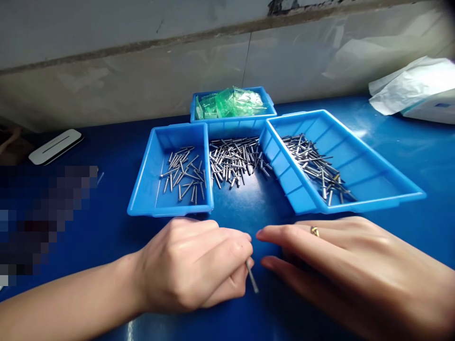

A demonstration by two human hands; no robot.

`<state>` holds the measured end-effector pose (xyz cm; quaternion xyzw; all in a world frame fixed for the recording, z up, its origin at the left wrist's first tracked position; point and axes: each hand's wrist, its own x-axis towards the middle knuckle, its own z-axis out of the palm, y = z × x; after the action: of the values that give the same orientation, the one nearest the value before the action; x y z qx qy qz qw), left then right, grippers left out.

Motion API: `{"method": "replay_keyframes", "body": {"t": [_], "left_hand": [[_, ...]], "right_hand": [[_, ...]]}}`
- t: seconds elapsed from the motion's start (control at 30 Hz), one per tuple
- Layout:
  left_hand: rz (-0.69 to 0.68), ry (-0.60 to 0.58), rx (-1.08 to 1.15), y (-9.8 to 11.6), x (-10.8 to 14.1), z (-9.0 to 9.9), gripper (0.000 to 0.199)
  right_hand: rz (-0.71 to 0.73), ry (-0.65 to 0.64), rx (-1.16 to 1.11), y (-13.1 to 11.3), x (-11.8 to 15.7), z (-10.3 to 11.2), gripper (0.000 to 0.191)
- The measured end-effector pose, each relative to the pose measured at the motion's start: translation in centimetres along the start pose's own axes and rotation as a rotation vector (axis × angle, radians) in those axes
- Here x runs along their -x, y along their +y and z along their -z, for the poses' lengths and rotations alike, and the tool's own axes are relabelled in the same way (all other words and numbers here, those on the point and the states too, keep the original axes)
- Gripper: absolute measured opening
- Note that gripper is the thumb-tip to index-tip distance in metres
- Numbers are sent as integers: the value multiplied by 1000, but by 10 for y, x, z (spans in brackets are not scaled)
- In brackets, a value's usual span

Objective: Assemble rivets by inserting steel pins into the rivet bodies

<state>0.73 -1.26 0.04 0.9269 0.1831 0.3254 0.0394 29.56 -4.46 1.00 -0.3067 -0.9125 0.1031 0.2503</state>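
My left hand [202,265] is closed, thumb and fingers pressed together round a thin grey metal rivet [252,278]; its lower end sticks out below the fingers, and the rest is hidden. Just to the right, my right hand [341,255] has index finger and thumb apart, with nothing visible between them. Its fingertips come close to the left hand without clearly touching it. Beyond the hands, many loose rivets [232,161] lie piled on the blue table. Screws [183,173] lie in the left blue tray [170,210], and more rivets [313,163] in the right blue tray [373,204].
A third blue tray [231,127] at the back holds green and clear plastic bags [227,103]. A white device [56,146] lies at the far left, and white crumpled packaging [415,87] at the back right. The wall [142,85] runs behind the table.
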Motion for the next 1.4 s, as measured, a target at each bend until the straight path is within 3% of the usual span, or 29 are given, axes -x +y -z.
{"method": "replay_keyframes", "body": {"t": [0.1, 0.33, 0.43, 0.57, 0.8, 1.0, 1.27, 1.4], "left_hand": [[1, -57, 54, -1, 0, 0, 36], [-3, -30, 2, -2, 2, 0, 33], [13, -44, -46, -2, 1, 2, 40], [24, -74, -86, 0, 0, 4, 53], [26, -47, 19, 0, -1, 3, 35], [-11, -86, -121, 0, -1, 2, 60], [-40, -90, -79, -4, 0, 0, 44], [-16, -91, -11, -4, -2, 6, 44]], "right_hand": [[10, -41, -2, -3, 2, 0, 40], [38, -68, 60, 10, 6, 0, 38], [77, -21, 73, 13, 2, 4, 40], [-18, 11, 119, 11, 0, 2, 37], [-38, -77, 22, 3, 3, -6, 38], [-50, 30, 85, 1, 3, -3, 33], [-135, -33, -55, 2, 17, -7, 33], [-29, -20, -48, 7, 8, -2, 42]]}}
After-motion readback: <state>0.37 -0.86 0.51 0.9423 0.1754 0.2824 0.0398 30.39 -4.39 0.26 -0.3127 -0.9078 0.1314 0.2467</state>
